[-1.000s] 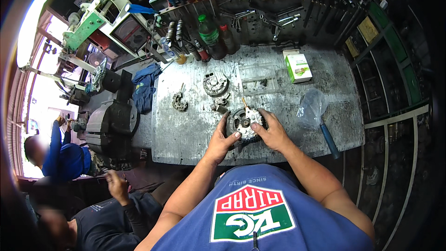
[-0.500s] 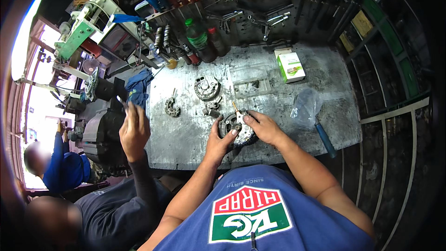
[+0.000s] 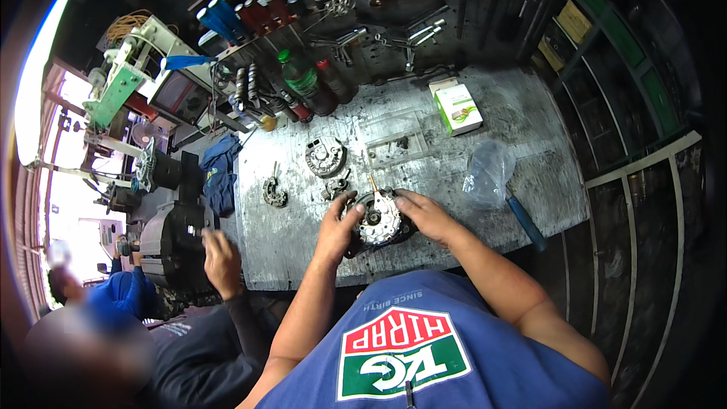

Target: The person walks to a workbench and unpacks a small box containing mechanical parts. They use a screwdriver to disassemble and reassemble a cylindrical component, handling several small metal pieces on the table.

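Observation:
An opened alternator [image 3: 381,221], a round metal unit with a silvery slotted plate facing up, sits near the front edge of the bench. My left hand [image 3: 337,227] is closed round its left side, with the thumb along the rim. On the opposite side my right hand [image 3: 430,217] grips the rim, thumb on top. A thin copper-coloured prong [image 3: 372,183] sticks up from the unit's far edge. Just beyond lie a small dark part with a spring [image 3: 336,188] and a round slotted metal cover [image 3: 326,157]. A small curved part [image 3: 274,193] lies farther left.
A clear tray [image 3: 413,154] holds small bits. Behind it stands a white-green box [image 3: 458,111]. At right, a plastic bag [image 3: 488,174] lies beside a blue-handled tool [image 3: 527,223]. Bottles [image 3: 301,76] and tools line the back. A co-worker's hand [image 3: 222,261] is at left.
My left thumb has moved from the plate's middle to its left rim, and my right thumb has drawn back toward the edge. The co-worker's hand has dropped lower. The whole view has shifted slightly.

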Action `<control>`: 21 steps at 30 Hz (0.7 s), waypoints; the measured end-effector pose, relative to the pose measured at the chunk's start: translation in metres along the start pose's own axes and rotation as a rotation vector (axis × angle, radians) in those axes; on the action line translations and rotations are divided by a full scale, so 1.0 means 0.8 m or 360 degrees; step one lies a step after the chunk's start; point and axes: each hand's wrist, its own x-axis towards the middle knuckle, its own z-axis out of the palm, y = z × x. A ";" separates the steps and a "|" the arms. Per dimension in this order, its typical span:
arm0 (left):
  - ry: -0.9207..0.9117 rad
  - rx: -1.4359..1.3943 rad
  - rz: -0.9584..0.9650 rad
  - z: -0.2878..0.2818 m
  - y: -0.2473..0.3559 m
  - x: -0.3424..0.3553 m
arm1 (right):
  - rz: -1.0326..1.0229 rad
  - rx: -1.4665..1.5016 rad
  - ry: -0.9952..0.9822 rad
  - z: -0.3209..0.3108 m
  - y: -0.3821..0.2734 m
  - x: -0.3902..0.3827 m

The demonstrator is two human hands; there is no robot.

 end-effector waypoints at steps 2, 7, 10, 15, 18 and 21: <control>-0.0117 0.0086 -0.0015 0.003 0.012 0.017 | 0.0070 0.0450 -0.0038 -0.001 0.007 -0.004; -0.0161 0.0173 -0.0099 0.024 0.033 0.029 | -0.0017 0.0321 0.0062 0.005 0.010 -0.009; -0.0143 0.0059 -0.0172 0.030 0.040 0.023 | -0.0041 -0.0012 0.0198 0.013 0.007 -0.008; -0.0092 0.0083 -0.0131 0.040 0.039 0.018 | -0.0049 -0.0202 0.0250 0.020 0.009 -0.002; -0.0118 0.0212 -0.0149 0.035 0.036 0.023 | -0.0045 -0.0270 0.0274 0.019 0.014 -0.002; -0.0359 0.0165 0.0010 0.007 0.032 0.020 | -0.0042 -0.0216 0.0191 0.011 0.021 -0.010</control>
